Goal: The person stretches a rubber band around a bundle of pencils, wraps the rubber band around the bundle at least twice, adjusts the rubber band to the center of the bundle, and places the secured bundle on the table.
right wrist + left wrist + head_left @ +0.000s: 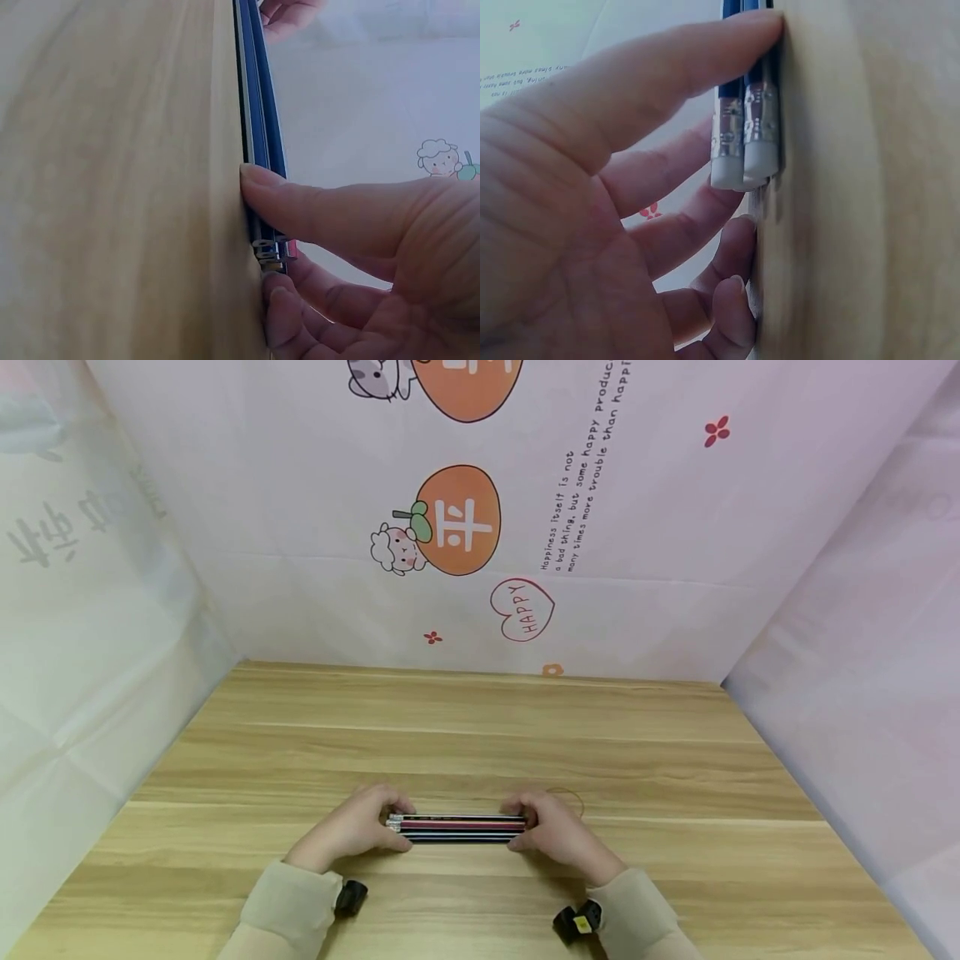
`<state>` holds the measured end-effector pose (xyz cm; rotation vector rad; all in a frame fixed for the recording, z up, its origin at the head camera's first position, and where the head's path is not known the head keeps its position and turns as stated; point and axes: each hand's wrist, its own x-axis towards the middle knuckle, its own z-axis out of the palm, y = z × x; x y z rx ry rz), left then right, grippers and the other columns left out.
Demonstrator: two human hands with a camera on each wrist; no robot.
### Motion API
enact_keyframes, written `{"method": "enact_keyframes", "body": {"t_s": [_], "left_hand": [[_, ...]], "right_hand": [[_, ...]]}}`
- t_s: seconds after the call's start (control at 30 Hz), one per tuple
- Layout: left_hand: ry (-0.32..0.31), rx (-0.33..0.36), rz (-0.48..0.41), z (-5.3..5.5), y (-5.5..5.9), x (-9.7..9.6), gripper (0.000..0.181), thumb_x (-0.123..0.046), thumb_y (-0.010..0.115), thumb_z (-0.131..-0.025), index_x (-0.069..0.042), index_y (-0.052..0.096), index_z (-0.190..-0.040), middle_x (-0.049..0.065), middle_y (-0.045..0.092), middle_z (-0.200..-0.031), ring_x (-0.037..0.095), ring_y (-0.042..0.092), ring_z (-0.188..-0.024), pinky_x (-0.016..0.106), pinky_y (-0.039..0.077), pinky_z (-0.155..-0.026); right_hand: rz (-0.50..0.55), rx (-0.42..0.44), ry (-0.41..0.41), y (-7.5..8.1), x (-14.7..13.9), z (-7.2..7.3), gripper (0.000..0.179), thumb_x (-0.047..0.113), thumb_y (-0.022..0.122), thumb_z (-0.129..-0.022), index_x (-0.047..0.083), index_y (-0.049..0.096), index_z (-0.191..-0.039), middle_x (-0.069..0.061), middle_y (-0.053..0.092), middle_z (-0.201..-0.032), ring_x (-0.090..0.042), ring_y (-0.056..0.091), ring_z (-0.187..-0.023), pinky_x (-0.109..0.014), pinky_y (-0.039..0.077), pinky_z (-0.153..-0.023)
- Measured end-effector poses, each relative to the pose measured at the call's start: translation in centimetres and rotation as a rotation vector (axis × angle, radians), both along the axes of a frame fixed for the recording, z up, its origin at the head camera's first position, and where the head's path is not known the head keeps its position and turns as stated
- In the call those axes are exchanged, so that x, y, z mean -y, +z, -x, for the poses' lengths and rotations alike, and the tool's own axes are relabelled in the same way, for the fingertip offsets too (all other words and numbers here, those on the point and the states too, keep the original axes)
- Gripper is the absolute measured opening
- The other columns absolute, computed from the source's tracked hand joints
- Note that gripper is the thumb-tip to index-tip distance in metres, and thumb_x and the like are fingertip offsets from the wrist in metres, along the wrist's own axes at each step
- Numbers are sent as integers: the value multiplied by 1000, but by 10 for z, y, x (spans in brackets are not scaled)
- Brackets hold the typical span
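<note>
A bundle of pencils (457,829) lies crosswise on the wooden table, dark blue ones in front and a red stripe among them. My left hand (363,825) grips its left end, the thumb along the near side and the fingers curled behind. White erasers (727,174) in silver ferrules stick out below that thumb in the left wrist view. At the other end my right hand (553,833) pinches the bundle between thumb (281,199) and fingers. Some metal-looking ends and a small red piece show beneath this thumb in the right wrist view.
A thin tan loop, like a rubber band (581,802), lies on the table (480,735) just behind the right hand. Printed white cloth (637,610) walls off the back and both sides. Each wrist carries a small black camera (350,899).
</note>
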<state>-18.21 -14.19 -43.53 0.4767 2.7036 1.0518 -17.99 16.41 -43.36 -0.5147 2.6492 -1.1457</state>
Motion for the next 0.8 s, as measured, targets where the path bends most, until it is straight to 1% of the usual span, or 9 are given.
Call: {"method": "enact_keyframes", "body": {"t_s": [0.03, 0.1, 0.27, 0.3, 0.47, 0.57, 0.7, 0.77, 0.8], "left_hand": [[-8, -4, 2, 0, 0, 0, 33, -20, 90, -69, -16, 73, -97, -4, 64, -96, 17, 49, -94, 35, 45, -83], [-23, -7, -3, -1, 0, 0, 31, -20, 89, -70, -16, 73, -95, -5, 64, -93, 16, 50, -92, 34, 45, -83], [-39, -16, -5, -1, 1, 0, 24, -20, 87, -73, -16, 73, -92, -6, 64, -88, 15, 52, -89, 32, 45, -81], [-37, -13, -1, -2, 2, 0, 23, -20, 87, -73, -16, 72, -91, -6, 64, -88, 15, 51, -88, 32, 45, -79], [-38, -28, 58, -2, 2, -2, 23, -25, 87, -74, -17, 71, -89, -7, 65, -88, 15, 50, -89, 33, 47, -80], [-40, -32, 83, -2, 1, -3, 24, -28, 87, -73, -18, 70, -85, -7, 62, -85, 16, 48, -88, 32, 45, -76], [-43, -27, 107, -2, 2, -4, 26, -31, 88, -73, -18, 67, -81, -7, 58, -82, 18, 44, -86, 30, 42, -72], [-46, -22, 132, -3, 3, -5, 27, -33, 87, -74, -17, 65, -80, -5, 59, -85, 19, 44, -87, 32, 42, -70], [-46, -24, 146, -3, 3, -5, 29, -35, 86, -74, -15, 67, -82, -4, 60, -88, 19, 46, -89, 33, 44, -72]], "right_hand": [[-11, 0, 2, 1, 1, 0, 43, 4, 83, -75, 4, 69, -116, -5, 65, -97, -16, 48, -78, -21, 42, -63], [-32, -2, 2, 1, 2, -1, 40, 5, 82, -76, 5, 70, -115, -4, 66, -98, -15, 50, -81, -22, 44, -67], [-43, 6, -2, 1, 3, -1, 36, 5, 80, -79, 6, 70, -113, -4, 69, -108, -16, 54, -91, -26, 47, -76], [-43, 9, -2, 1, 3, -1, 36, 5, 80, -79, 6, 70, -113, -4, 69, -106, -16, 54, -91, -26, 47, -76], [-64, -12, 34, 2, 4, -1, 32, 4, 78, -79, 5, 70, -110, -2, 67, -98, -14, 54, -87, -23, 47, -72], [-88, -25, 50, 2, 6, -1, 29, 5, 78, -79, 7, 70, -107, -1, 65, -96, -14, 54, -87, -24, 47, -73], [-118, -42, 60, 2, 7, -2, 27, 6, 78, -79, 9, 70, -104, -1, 66, -99, -16, 55, -91, -29, 49, -78], [-133, -51, 68, 1, 6, -1, 25, 5, 78, -80, 9, 70, -103, -2, 67, -101, -17, 57, -92, -33, 50, -80], [-140, -57, 74, 1, 6, -1, 24, 5, 78, -80, 9, 70, -103, -2, 68, -102, -18, 58, -93, -35, 51, -81]]}}
